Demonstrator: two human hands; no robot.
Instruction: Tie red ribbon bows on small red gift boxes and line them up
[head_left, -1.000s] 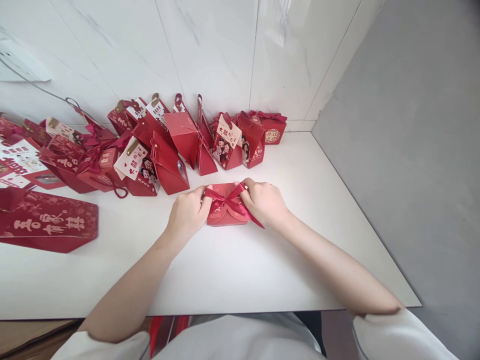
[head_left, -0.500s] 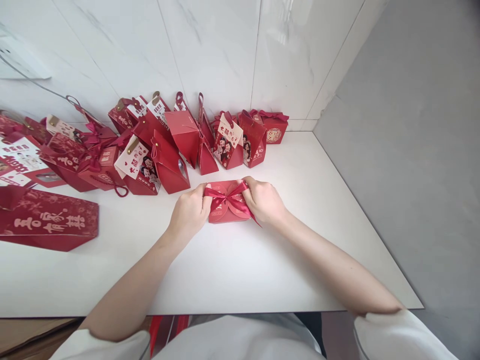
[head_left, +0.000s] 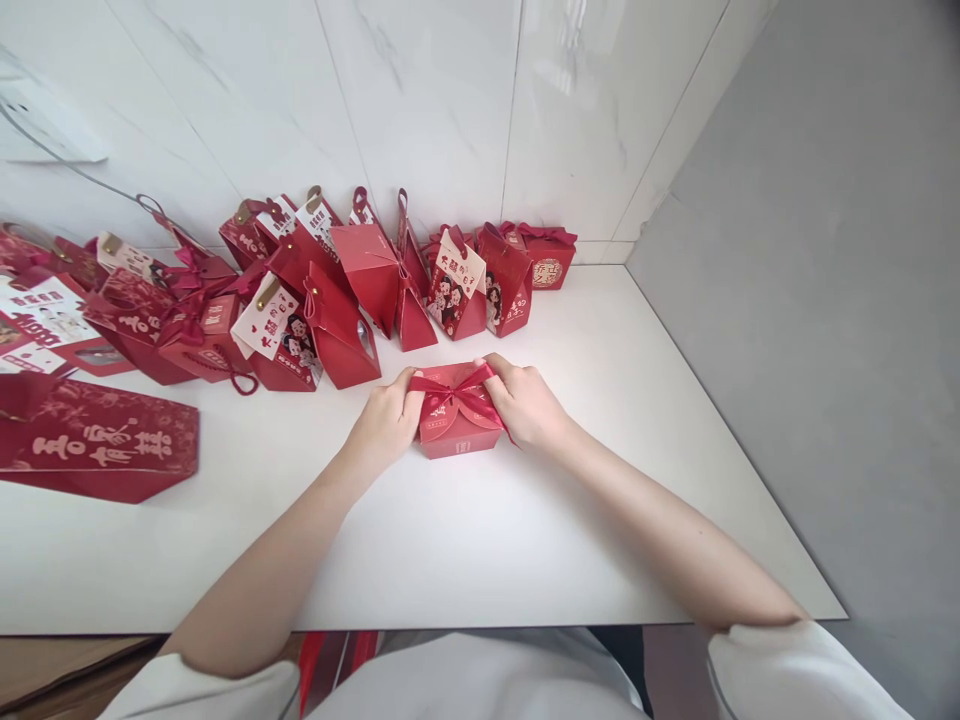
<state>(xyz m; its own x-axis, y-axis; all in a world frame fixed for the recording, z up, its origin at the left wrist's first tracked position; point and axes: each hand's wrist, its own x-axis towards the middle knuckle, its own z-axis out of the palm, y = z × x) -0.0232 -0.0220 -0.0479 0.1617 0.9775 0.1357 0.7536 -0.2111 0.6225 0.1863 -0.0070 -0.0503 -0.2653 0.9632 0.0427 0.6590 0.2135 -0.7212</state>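
Note:
A small red box with overlapping petal flaps sits between my two hands near the middle of the white table. A dark red ribbon crosses its top in a knot. My left hand is closed on the box's left side, its thumb at the ribbon's left loop. On the right side, my right hand grips box and ribbon, with thumb and fingers at the upper right corner. The fingers behind the box are partly hidden.
Several red gift boxes stand along the marble-patterned wall, from the far left to the back corner. A larger red box lies at the left. The white table ends at a grey wall on the right.
The small red box has tilted so that more of its front side shows. Both hands have kept their hold with hardly any shift.

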